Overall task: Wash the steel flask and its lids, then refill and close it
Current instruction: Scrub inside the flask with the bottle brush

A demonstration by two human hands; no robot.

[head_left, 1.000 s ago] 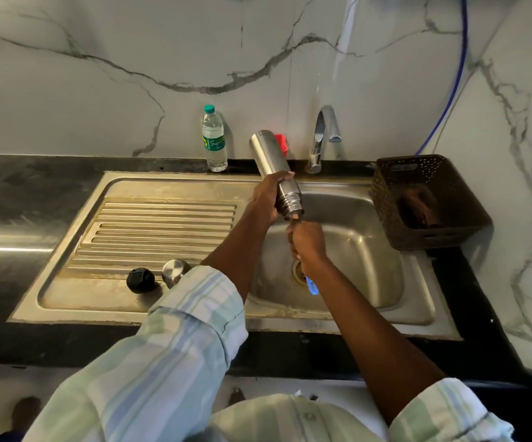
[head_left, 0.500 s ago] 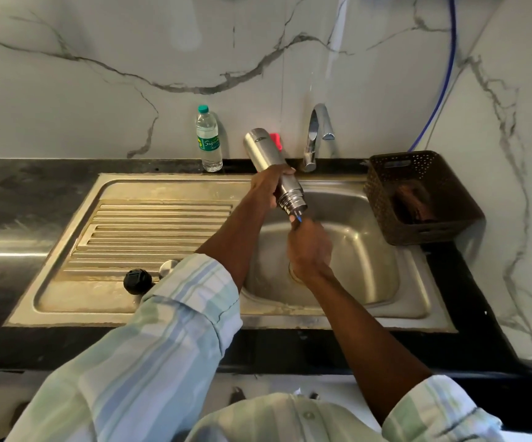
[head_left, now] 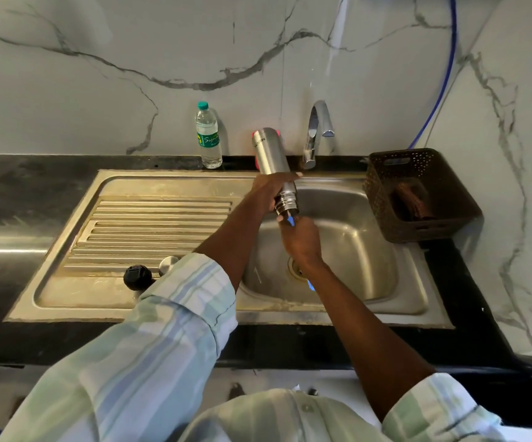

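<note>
Since 0.5 s ago, little moved: left hand (head_left: 269,191) still grips the inverted silver steel flask (head_left: 274,167) mid-frame; right hand (head_left: 301,240) holds a blue-handled brush (head_left: 291,221) at its mouth.

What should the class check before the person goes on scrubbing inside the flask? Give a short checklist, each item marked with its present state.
1. Left hand grips flask: ok.
2. Flask mouth tilted down over sink: ok.
3. Right hand holds blue brush at the mouth: ok.
4. Black lid and steel cap off, on the drainboard: ok.
5. Tap running: cannot tell.
</note>
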